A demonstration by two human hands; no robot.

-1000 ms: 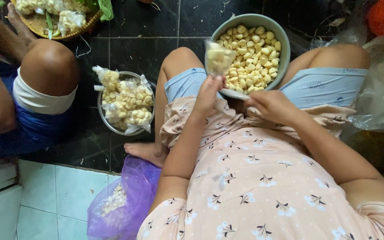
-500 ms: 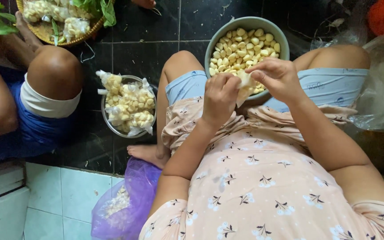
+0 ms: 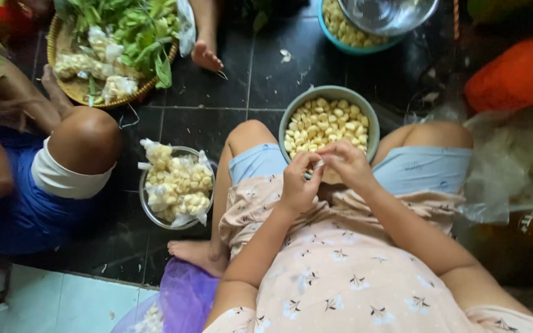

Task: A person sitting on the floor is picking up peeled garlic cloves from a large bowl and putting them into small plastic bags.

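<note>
Garlic cloves, peeled and pale yellow, fill a grey-green bowl (image 3: 365,108) that is set on the dark tiled floor (image 3: 217,117) between the person's knees. At the bowl's near rim, a small clear bag (image 3: 319,164) is pinched between the left hand (image 3: 300,182) and the right hand (image 3: 348,163); the fingers of both are curled narrow around it, thumbs and fingertips pressed together over the bag, and the two hands are touching. What lies inside the bag cannot be told.

Just beside the person's left knee, a steel bowl (image 3: 146,203) is seen heaped with small filled bags of cloves (image 3: 177,182). Near the floor's far left corner, a woven basket (image 3: 63,49) holds green leaves (image 3: 137,28) and more filled bags. At the far edge, a teal bowl of cloves (image 3: 334,28) is partly covered by a glass bowl (image 3: 390,12). A purple plastic bag (image 3: 183,299) lies by the person's bare foot (image 3: 198,254). A second person in blue shorts (image 3: 26,216) is seated at the left.
</note>
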